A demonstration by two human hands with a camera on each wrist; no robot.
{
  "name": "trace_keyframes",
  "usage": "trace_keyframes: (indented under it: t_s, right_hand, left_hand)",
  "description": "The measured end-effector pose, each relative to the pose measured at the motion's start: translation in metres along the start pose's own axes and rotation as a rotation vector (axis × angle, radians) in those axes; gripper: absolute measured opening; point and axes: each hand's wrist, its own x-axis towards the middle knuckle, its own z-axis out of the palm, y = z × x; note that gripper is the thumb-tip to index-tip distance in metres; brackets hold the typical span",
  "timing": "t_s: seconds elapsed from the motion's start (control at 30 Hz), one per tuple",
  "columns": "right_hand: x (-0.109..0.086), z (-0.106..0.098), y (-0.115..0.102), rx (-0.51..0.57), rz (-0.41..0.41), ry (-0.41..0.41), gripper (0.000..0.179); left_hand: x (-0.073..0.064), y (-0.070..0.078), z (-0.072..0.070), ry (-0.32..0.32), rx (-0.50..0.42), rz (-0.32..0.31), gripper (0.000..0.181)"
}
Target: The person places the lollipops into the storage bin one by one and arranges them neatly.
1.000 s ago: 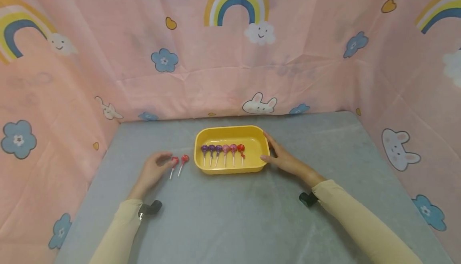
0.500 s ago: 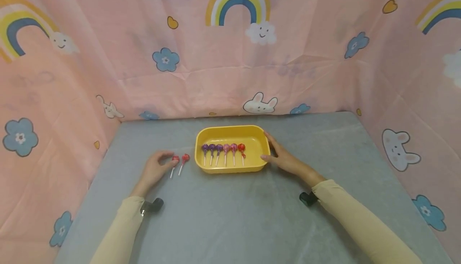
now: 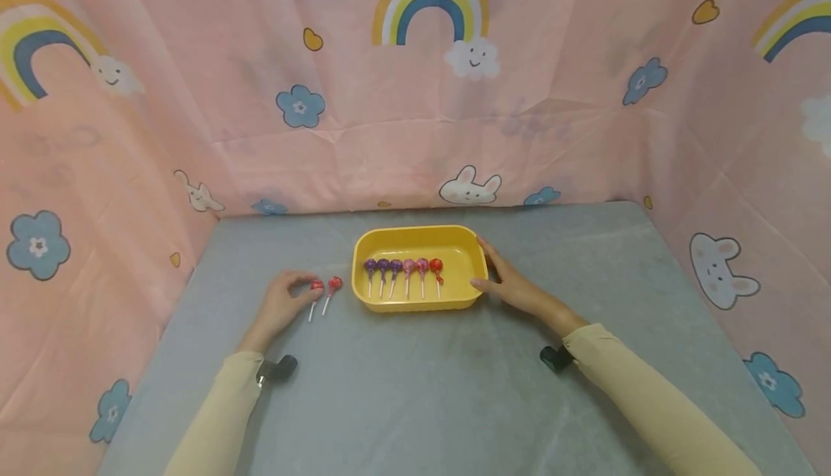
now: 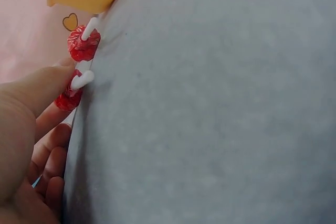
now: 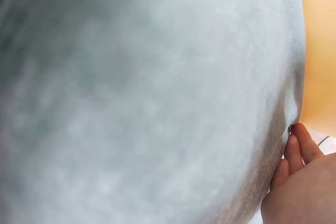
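My left hand (image 3: 280, 309) is left of the yellow tray, its thumb and forefinger pinching the wrapped head of a red lollipop (image 3: 317, 285). The white stick points toward me. A second red lollipop (image 3: 335, 283) lies just right of it on the table, also visible in the left wrist view, where the lollipop (image 4: 84, 48) sits beyond the thumb. My right hand (image 3: 516, 292) holds the right end of the yellow tray (image 3: 415, 307), thumb over the rim and fingers along the outer wall. In the right wrist view, fingertips meet the tray's side (image 5: 320, 51).
Inside the tray, a row of lollipops stands side by side: purple ones (image 3: 384, 265) at left, pink ones (image 3: 408, 266) in the middle, a red one (image 3: 436, 265) at right. A grey table (image 3: 415, 389) carries everything. Pink printed cloth (image 3: 363, 166) hangs behind and at both sides.
The view has shifted very slightly. My left hand stays at the same red lollipop, and my right hand remains on the tray.
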Motion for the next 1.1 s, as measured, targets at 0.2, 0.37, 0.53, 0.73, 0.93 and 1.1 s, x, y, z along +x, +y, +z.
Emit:
trace_keyframes:
  t_s: [0.2, 0.37, 0.53, 0.73, 0.93, 1.1]
  right_hand:
    - [0.001, 0.0, 0.0, 0.005, 0.006, -0.002, 0.092]
    - [0.001, -0.001, 0.0, 0.002, 0.006, -0.001, 0.092]
    - [0.001, -0.001, 0.0, 0.003, 0.015, -0.001, 0.093]
    - [0.001, 0.0, 0.0, 0.0, 0.016, 0.008, 0.093]
    - [0.0, 0.0, 0.0, -0.005, 0.01, 0.007, 0.093]
    - [0.001, 0.0, 0.001, 0.001, 0.004, 0.005, 0.094]
  left_hand:
    - [-0.001, 0.001, 0.001, 0.002, 0.021, 0.009, 0.036]
    - [0.0, 0.0, 0.002, 0.016, 0.026, 0.006, 0.036]
    - [0.0, 0.0, 0.003, 0.029, 0.027, 0.004, 0.034]
    - [-0.001, 0.004, 0.001, 0.044, -0.004, 0.002, 0.032]
    - [-0.002, 0.008, 0.0, 0.039, -0.025, -0.022, 0.035]
    - [-0.001, 0.012, -0.004, 0.027, -0.048, -0.065, 0.041]
